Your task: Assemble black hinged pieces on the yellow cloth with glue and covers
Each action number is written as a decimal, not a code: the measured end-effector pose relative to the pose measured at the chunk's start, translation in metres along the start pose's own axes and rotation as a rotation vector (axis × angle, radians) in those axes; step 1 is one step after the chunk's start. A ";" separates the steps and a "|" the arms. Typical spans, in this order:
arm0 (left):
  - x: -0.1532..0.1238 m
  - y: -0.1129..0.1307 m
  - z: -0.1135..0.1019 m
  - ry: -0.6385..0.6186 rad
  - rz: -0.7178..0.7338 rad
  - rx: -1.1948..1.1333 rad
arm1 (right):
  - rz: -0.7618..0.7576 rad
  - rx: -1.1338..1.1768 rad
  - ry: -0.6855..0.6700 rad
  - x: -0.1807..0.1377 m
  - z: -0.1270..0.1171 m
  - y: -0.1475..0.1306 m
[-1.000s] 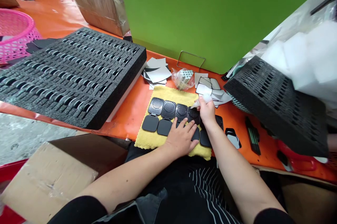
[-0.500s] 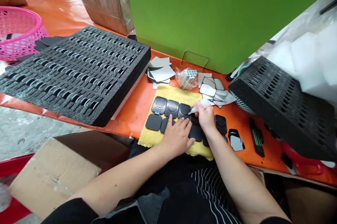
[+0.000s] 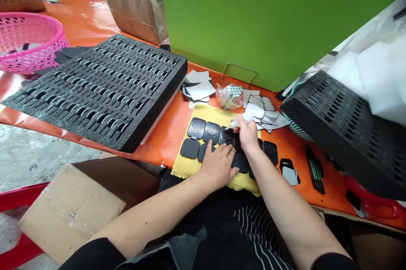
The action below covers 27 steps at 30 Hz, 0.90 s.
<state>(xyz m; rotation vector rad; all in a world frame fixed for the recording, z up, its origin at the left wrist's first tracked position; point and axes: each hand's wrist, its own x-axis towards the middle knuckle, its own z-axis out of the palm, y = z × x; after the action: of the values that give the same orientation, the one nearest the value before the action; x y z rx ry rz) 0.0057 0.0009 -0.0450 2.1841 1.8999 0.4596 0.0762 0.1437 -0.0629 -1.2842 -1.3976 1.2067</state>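
A row of opened black hinged cases lies on a yellow cloth. Ridged, patterned halves face up at the far side, with smooth flat halves nearer me. My left hand rests palm down, fingers spread, over the smooth halves and covers part of them. In my right hand is a small white squeeze bottle with a thin nozzle, tilted down to the left. Its tip is at the upper part of the third patterned half from the left; whether it touches cannot be made out.
A black slotted foam tray full of thin pieces stands left; another foam tray tilts at right. Beyond the cloth lie white sheets, a bagged bundle and mirror-like pieces. A green panel closes the back.
The bottle tip has moved up and left across the third patterned half, along with my right hand. My left hand stays on the cases. The whole view has shifted slightly.
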 end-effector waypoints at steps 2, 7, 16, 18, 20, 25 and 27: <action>0.000 0.000 0.000 -0.009 0.000 0.012 | -0.013 -0.078 -0.013 0.002 0.005 0.001; 0.001 0.000 0.000 -0.013 0.000 0.025 | -0.057 -0.202 -0.016 0.007 0.007 0.005; -0.011 -0.023 -0.020 0.038 -0.038 0.020 | 0.042 0.029 -0.072 -0.008 0.012 -0.004; -0.014 -0.030 -0.023 0.044 -0.070 0.032 | 0.032 -0.022 -0.126 -0.017 0.017 -0.007; -0.016 -0.034 -0.023 0.042 -0.089 0.040 | 0.007 -0.107 -0.146 -0.023 0.020 -0.009; -0.016 -0.036 -0.020 0.046 -0.107 0.031 | -0.084 -0.272 -0.113 -0.026 0.020 -0.008; -0.016 -0.036 -0.020 0.041 -0.105 0.015 | -0.063 -0.238 -0.100 -0.023 0.019 -0.005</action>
<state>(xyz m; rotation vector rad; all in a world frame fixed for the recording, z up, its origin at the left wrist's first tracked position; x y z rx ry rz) -0.0372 -0.0103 -0.0405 2.0868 2.0334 0.4756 0.0591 0.1188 -0.0605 -1.3449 -1.6821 1.0997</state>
